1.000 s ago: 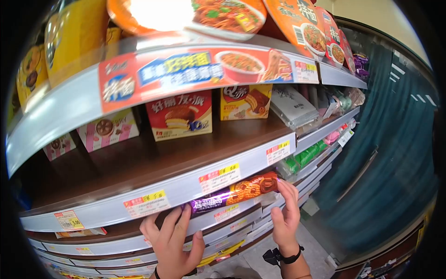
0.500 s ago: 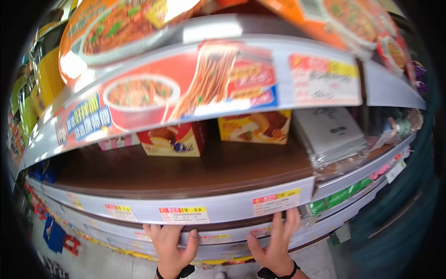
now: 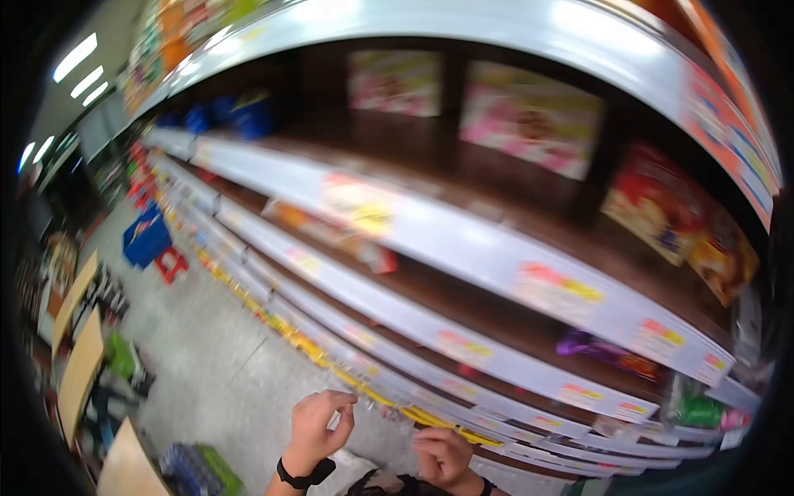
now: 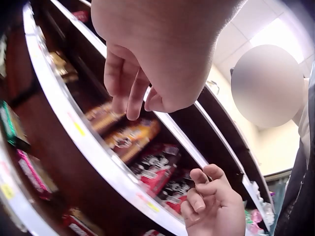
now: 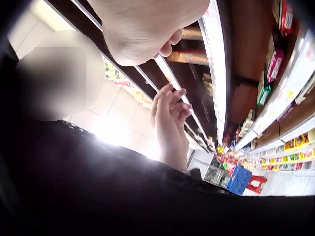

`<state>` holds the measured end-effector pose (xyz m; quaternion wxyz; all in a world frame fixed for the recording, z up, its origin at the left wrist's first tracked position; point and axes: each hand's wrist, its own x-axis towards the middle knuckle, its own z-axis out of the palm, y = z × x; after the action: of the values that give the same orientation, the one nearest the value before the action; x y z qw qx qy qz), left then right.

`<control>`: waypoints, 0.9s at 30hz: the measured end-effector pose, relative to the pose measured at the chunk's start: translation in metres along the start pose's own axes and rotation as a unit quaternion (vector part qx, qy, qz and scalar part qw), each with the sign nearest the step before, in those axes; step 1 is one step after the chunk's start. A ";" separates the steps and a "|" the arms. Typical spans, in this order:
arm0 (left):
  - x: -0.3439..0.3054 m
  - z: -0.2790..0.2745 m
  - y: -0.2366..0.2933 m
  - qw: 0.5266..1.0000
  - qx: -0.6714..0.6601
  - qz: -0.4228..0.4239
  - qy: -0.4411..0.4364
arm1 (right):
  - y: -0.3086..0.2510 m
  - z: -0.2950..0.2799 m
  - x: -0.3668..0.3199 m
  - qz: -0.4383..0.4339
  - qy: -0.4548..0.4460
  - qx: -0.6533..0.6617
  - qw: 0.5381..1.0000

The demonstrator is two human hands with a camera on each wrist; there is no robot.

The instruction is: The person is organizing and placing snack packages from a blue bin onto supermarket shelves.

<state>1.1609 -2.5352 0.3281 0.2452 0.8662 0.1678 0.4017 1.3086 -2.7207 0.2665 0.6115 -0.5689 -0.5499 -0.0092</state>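
Note:
My left hand (image 3: pixel 318 426) hangs in front of the shelves with its fingers loosely bent and nothing in it. To its right is my right hand (image 3: pixel 447 456), also holding nothing, its fingers loosely curled. Both are apart from the shelf fronts. A long purple and orange biscuit packet (image 3: pixel 608 351) lies on a lower shelf at the right, away from both hands. In the left wrist view, orange packs (image 4: pixel 133 137) and red-and-black packs (image 4: pixel 157 162) sit on a shelf behind the left hand's fingers.
Pink-and-white boxes (image 3: pixel 533 120) and a red box (image 3: pixel 649 202) stand on the shelf above. An orange-and-white packet (image 3: pixel 327 236) lies on a lower shelf. Down the aisle are a blue crate (image 3: pixel 147 237) and a red stool (image 3: pixel 171 266). Pale wooden boards (image 3: pixel 81 372) line the left side.
Both hands have come away from the shelf edge, and their fingers have curled loosely. The head view has swung left along the aisle. The biscuit packet, earlier between the hands, lies on the shelf.

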 end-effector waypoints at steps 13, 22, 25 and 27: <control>-0.284 -0.307 -0.228 0.780 -0.098 -0.420 0.453 | -0.005 0.343 0.078 0.383 0.015 0.350 0.855; -0.387 -0.353 -0.393 0.413 -0.586 -0.398 0.573 | 0.019 0.481 0.086 0.648 -0.036 0.620 0.441; -0.412 -0.345 -0.424 0.323 -0.633 -0.393 0.583 | 0.035 0.534 0.099 0.664 -0.039 0.597 0.448; -0.426 -0.352 -0.444 0.237 -0.662 -0.405 0.585 | 0.050 0.577 0.108 0.675 -0.028 0.581 0.454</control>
<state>0.5810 -2.2749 0.0141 0.6956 -0.2596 0.2680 0.6139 1.0019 -2.2295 0.1606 0.5990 -0.2738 0.1119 0.7441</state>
